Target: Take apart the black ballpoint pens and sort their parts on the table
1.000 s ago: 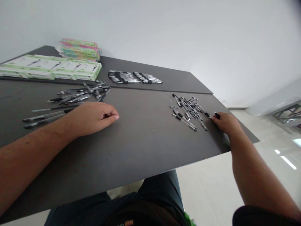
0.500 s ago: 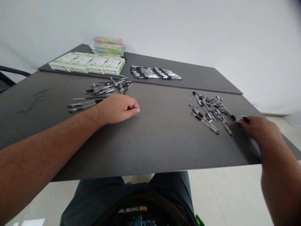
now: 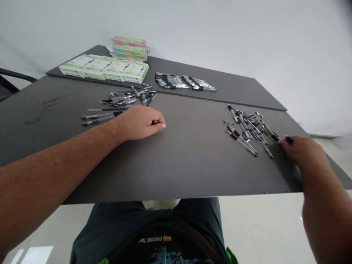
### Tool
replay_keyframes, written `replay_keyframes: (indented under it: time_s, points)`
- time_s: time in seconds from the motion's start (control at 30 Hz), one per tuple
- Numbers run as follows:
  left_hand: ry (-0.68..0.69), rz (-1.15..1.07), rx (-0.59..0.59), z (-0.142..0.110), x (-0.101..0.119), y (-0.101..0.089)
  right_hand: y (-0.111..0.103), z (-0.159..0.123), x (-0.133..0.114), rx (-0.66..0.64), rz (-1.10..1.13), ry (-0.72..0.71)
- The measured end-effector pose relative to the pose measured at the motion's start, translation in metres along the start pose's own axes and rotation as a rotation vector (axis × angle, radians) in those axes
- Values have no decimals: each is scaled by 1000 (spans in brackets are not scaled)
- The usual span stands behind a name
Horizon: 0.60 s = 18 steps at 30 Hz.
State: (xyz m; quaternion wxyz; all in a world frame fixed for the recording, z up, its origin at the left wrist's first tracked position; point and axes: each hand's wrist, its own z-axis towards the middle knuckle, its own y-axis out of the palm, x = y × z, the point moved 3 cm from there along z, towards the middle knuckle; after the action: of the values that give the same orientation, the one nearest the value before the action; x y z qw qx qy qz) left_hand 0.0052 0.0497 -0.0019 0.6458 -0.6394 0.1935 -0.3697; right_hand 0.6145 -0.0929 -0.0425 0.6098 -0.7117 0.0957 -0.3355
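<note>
the right hand point(image 3: 301, 152) sits at about 3 o'clock, its fingertips point(image 3: 283, 143) closed in what looks like a pinch on a black-ended pen point(image 3: 288, 139), at the edge of a loose pen pile point(image 3: 247, 130) on the dark surface point(image 3: 192, 172). a light pinch on one barrel alone avoids dragging neighbouring pens. the left hand point(image 3: 141, 123) rests closed and empty near 11 o'clock, forearm lying flat, just beside a second pile point(image 3: 128, 98). a tidy pen row point(image 3: 184, 82) lies at 12 o'clock, green-edged boxes point(image 3: 104, 68) at 11.
</note>
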Motion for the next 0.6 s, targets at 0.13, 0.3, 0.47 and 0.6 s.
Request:
replay_keyframes:
  time_s: [0.13, 0.3, 0.47, 0.6]
  points:
    - [-13, -15, -12, 1, -3, 1, -4, -9, -2, 23, -7, -8]
    - [-19, -12, -7, 2, -8, 4, -6, -11, -7, 49, -24, -27]
    - [2, 1, -29, 3, -2, -1, -8, -11, -11, 64, -9, -25]
    - [-26, 9, -60, 3, -1, -3, -4, -11, -11, 83, 23, -11]
